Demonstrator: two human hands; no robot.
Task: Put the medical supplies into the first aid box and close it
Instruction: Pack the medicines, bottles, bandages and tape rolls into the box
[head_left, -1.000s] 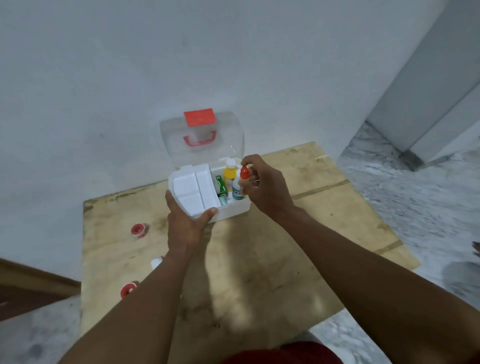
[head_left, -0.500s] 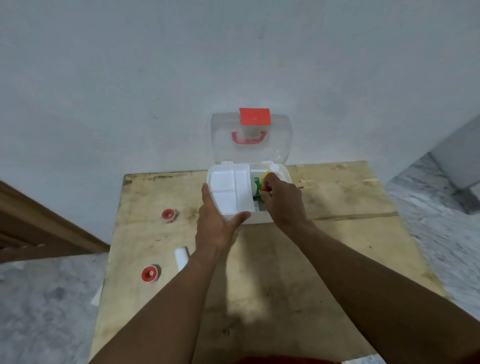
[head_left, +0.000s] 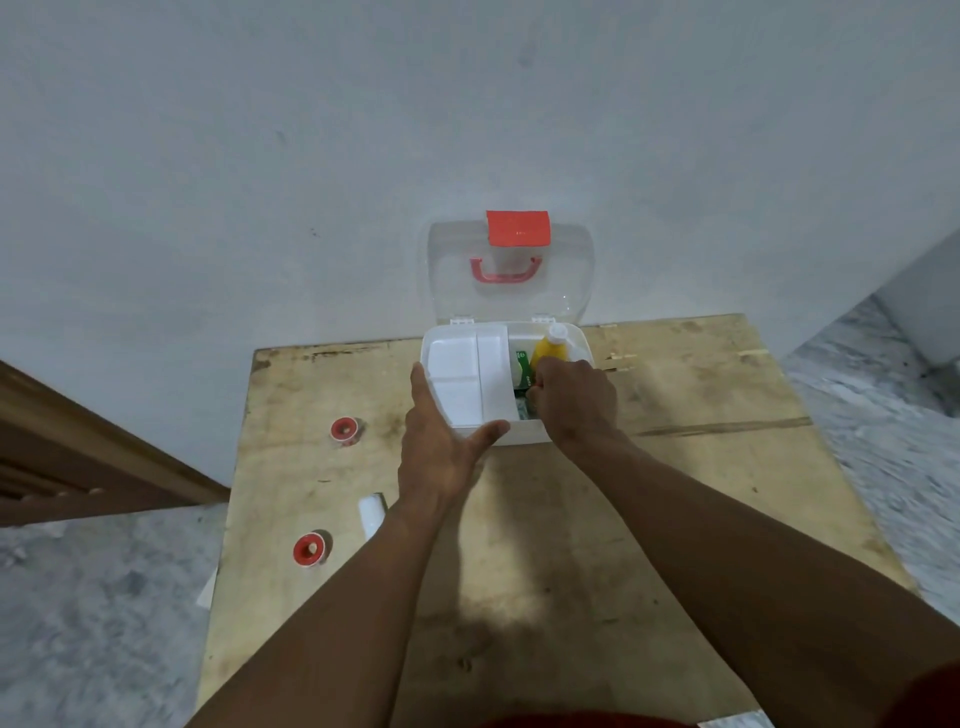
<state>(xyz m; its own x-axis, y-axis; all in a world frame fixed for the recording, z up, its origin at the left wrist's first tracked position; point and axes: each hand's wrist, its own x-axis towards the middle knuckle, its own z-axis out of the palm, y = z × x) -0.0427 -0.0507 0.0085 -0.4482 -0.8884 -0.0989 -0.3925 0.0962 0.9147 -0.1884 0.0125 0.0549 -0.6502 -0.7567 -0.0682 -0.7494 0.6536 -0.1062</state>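
The white first aid box (head_left: 519, 435) stands open at the back of the wooden table (head_left: 675, 493), its clear lid (head_left: 511, 291) with red handle upright against the wall. A white tray insert (head_left: 457, 374) fills its left half. My left hand (head_left: 436, 447) grips the box's front left corner, thumb on the front rim. My right hand (head_left: 574, 400) reaches into the right half with curled fingers; the red-capped bottle it carried is hidden under it. A yellow bottle (head_left: 549, 351) and a green pack (head_left: 522, 366) stand inside.
Two red tape rolls (head_left: 344, 430) (head_left: 309, 550) and a white roll (head_left: 371, 510) lie on the table's left side. A white scrap (head_left: 208, 590) sticks out at the left edge. The wall is right behind the box; marble floor surrounds the table.
My right hand has pushed the red-capped bottle down into the box, so its cap no longer shows. My head turned, shifting the view. My left hand stays on the corner.
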